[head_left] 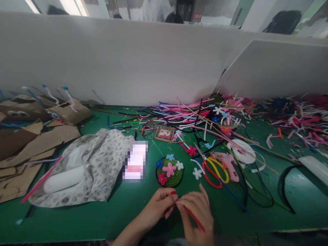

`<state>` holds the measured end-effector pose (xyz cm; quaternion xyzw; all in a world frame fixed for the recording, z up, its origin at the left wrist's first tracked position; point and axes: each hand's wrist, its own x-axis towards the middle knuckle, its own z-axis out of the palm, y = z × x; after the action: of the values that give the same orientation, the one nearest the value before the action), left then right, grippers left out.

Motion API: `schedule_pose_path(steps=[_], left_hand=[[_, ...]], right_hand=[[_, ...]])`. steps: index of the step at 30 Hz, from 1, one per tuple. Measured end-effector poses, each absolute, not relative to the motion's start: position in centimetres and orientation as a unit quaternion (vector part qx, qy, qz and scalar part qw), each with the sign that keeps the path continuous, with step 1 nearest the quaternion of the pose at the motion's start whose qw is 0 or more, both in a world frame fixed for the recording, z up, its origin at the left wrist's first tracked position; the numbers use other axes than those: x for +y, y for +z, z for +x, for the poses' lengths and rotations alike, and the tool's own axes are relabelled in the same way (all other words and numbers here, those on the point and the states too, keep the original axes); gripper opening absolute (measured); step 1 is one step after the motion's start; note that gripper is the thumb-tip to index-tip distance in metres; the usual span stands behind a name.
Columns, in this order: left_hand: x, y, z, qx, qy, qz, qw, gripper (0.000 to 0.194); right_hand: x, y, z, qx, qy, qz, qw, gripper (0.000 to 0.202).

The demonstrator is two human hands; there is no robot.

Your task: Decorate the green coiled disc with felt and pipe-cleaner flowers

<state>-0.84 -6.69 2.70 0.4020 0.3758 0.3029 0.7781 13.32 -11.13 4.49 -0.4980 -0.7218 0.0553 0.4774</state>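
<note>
A red pipe cleaner (194, 218) runs between my two hands near the front edge of the green table. My left hand (160, 205) pinches one end, where a short red piece shows at the fingertips. The rest lies along my right hand (196, 213), whose fingers close on it beside the left. Just beyond my hands sits a round green coiled disc (175, 178) with a dark rim, bearing pink, red, white and blue flowers. A loose white flower (197, 173) and red-and-yellow-handled scissors (214, 173) lie to its right.
A pink glue gun (232, 167) and white round spool (242, 151) lie right of the scissors. Many pipe cleaners (179, 114) pile at the back. On the left are a patterned cloth bag (102, 167), a lit phone (135, 162) and cardboard (20, 174). A white partition (115, 61) stands behind.
</note>
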Motion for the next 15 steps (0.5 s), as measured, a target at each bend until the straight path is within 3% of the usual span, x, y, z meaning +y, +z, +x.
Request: schedule_pose_path(steps=[7,15], left_hand=[[-7.2,2.3,0.0,0.363,0.342,0.375,0.781,0.047],[-7.6,3.3,0.3,0.407,0.360,0.407,0.734,0.047]], right_hand=[[-11.4,3.2,13.1,-0.656,0.076,-0.534,0.528,0.013],[-11.3,2.5,13.0,-0.665,0.097,-0.537,0.510,0.019]])
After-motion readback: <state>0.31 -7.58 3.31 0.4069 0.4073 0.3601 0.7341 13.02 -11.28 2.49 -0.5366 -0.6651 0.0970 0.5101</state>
